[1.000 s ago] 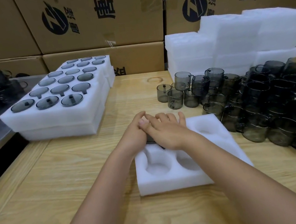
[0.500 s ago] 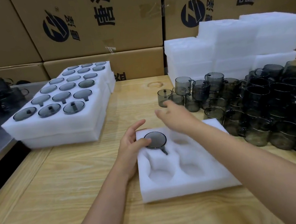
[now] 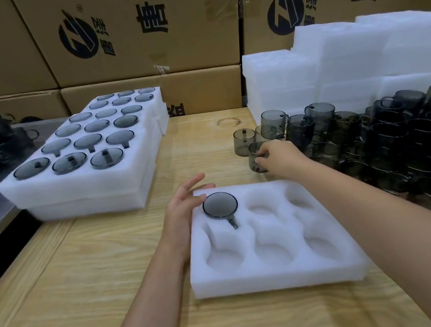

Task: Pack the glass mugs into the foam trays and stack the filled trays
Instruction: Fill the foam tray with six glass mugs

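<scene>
A white foam tray [image 3: 278, 274] lies nearest on the wooden table [image 3: 86, 280], one smoky glass mug [image 3: 220, 205] seated upside down in its far-left pocket. The left hand [image 3: 185, 210] rests open against that corner. Farther off, the right hand [image 3: 280, 157] grips a loose mug [image 3: 256, 157] beside the heap of mugs [image 3: 400, 135]

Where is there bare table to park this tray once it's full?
Bare wood lies left of the foam tray, below the stack of filled trays, beneath the left hand. A narrower strip runs between that stack and the loose mugs. The right side is crowded: the right hand is among the mugs, with empty foam trays stacked behind.
</scene>
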Demonstrator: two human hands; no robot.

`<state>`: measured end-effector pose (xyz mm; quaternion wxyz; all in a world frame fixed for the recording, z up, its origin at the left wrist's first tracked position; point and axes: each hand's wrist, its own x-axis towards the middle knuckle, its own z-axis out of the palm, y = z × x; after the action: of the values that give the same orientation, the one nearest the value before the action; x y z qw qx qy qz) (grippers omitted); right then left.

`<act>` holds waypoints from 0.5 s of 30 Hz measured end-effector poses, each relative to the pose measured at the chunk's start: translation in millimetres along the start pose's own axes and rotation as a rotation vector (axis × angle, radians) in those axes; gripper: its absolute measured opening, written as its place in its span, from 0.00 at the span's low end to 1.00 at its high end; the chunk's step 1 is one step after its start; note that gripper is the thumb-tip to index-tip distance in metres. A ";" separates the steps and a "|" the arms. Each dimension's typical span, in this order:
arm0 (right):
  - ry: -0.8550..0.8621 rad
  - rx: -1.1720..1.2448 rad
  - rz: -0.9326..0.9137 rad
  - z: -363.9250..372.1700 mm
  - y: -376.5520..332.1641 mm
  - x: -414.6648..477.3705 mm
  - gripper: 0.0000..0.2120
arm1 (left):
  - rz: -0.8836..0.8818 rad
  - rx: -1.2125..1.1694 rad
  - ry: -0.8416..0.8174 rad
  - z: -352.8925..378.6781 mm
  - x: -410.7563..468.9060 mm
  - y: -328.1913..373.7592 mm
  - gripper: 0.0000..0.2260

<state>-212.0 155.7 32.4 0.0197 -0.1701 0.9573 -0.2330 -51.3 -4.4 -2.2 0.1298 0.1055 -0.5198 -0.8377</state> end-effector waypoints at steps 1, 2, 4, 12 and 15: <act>-0.002 0.015 0.003 -0.1 2.0 -2.0 0.08 | -0.014 -0.017 0.014 -0.8 0.5 0.1 0.17; -0.003 0.029 0.003 -0.6 4.6 -3.8 0.08 | -0.027 -0.026 0.029 -1.9 1.1 0.3 0.15; -0.005 0.036 -0.006 -3.1 9.0 -9.6 0.12 | -0.054 -0.007 0.053 -3.8 3.0 1.1 0.15; 0.137 0.180 -0.148 -33.4 -1.4 -53.5 0.13 | 0.229 0.750 -0.039 16.8 15.0 32.4 0.16; 0.067 0.233 -0.271 -50.0 -7.5 -77.9 0.12 | 0.253 0.816 -0.289 37.8 11.7 45.1 0.26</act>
<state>-142.2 197.5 77.0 -0.0240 -0.2861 0.8922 -0.3486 -69.3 4.4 54.3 0.1053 -0.0343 -0.8291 -0.5481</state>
